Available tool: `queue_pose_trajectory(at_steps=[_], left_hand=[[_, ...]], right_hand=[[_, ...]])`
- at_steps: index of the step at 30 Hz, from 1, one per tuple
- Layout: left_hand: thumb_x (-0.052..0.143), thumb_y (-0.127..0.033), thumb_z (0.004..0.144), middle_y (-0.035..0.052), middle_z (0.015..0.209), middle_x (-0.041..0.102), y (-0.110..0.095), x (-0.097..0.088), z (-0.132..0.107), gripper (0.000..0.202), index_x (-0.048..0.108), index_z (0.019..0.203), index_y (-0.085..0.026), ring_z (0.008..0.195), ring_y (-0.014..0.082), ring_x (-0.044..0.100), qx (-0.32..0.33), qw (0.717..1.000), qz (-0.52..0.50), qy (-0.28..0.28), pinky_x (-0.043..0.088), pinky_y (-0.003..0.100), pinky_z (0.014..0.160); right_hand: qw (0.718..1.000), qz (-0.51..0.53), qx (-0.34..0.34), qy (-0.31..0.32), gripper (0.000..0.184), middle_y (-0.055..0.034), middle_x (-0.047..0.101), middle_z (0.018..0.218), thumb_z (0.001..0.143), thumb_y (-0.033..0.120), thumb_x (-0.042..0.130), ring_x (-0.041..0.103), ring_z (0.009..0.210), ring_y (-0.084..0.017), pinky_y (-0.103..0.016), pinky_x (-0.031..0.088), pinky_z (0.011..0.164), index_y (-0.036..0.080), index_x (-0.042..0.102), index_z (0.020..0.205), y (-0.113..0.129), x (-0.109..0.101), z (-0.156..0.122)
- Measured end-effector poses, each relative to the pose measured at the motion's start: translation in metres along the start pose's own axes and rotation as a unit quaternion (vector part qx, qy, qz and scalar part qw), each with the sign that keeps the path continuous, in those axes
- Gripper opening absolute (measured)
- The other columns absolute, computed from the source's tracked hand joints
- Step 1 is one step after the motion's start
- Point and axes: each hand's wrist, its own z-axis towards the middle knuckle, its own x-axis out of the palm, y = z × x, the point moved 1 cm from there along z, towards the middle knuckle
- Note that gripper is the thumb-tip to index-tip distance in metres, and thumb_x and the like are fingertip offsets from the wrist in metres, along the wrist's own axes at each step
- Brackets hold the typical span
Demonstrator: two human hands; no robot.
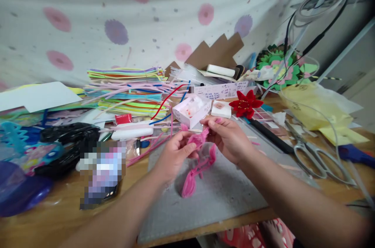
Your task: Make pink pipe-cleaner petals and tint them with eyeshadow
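Head view: pinching a pink fuzzy piece (199,138) in nearly closed fingers of left hand (175,152) and right hand (231,138), above the grey mat (234,189) — apparently twisting or shaping, though blurred — and calling next for a steady left hold, small right-hand adjustments.

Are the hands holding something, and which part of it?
Yes, a pink fuzzy piece. The left hand pinches its left side, the right hand its right side; fingers hide the exact spots.
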Motion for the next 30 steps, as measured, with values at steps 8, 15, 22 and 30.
queue_pose_trajectory(at_steps=[8, 15, 22, 30], left_hand=[[0.066, -0.025, 0.076, -0.0015, 0.068, 0.058, -0.008, -0.033, 0.008, 0.011, 0.068, 0.080, -0.015, 0.057, 0.0092, 0.043, 0.024, 0.993, 0.082, -0.086, 0.033, 0.022, 0.054], [0.069, -0.025, 0.073, -0.0013, 0.062, 0.059, -0.010, -0.028, 0.005, 0.010, 0.067, 0.069, -0.016, 0.058, 0.0111, 0.047, 0.035, 0.995, 0.032, -0.092, 0.037, 0.024, 0.059], [0.073, -0.029, 0.070, -0.0034, 0.057, 0.053, -0.010, -0.021, 0.005, 0.019, 0.062, 0.065, -0.014, 0.052, 0.0085, 0.044, -0.014, 0.993, -0.070, -0.092, 0.037, 0.021, 0.051], [0.079, -0.028, 0.063, -0.0043, 0.054, 0.053, -0.012, -0.018, 0.004, 0.025, 0.059, 0.060, -0.013, 0.049, 0.0070, 0.044, -0.058, 0.981, -0.143, -0.115, 0.036, 0.020, 0.049]], right_hand=[[0.945, -0.290, -0.148, -0.013, 0.021, -0.0066, 0.067, 0.098, 0.078, 0.033, 0.065, 0.061, 0.092, -0.020, -0.034, 0.047, 0.081, 0.019, 0.069, 0.093, -0.017, -0.012, 0.005], [0.926, -0.325, -0.071, 0.180, 0.031, -0.0023, 0.063, 0.076, 0.092, 0.039, 0.046, 0.057, 0.071, -0.015, -0.025, 0.045, 0.064, 0.016, 0.065, 0.083, -0.035, 0.004, -0.005], [0.937, -0.281, -0.037, 0.202, 0.033, -0.0009, 0.060, 0.067, 0.089, 0.044, 0.053, 0.051, 0.059, -0.010, -0.020, 0.039, 0.055, 0.015, 0.061, 0.073, -0.048, 0.011, -0.014], [0.928, -0.305, -0.049, 0.209, 0.042, -0.0027, 0.065, 0.065, 0.087, 0.052, 0.054, 0.055, 0.056, -0.010, -0.020, 0.041, 0.053, 0.015, 0.066, 0.069, -0.055, 0.016, -0.017]])
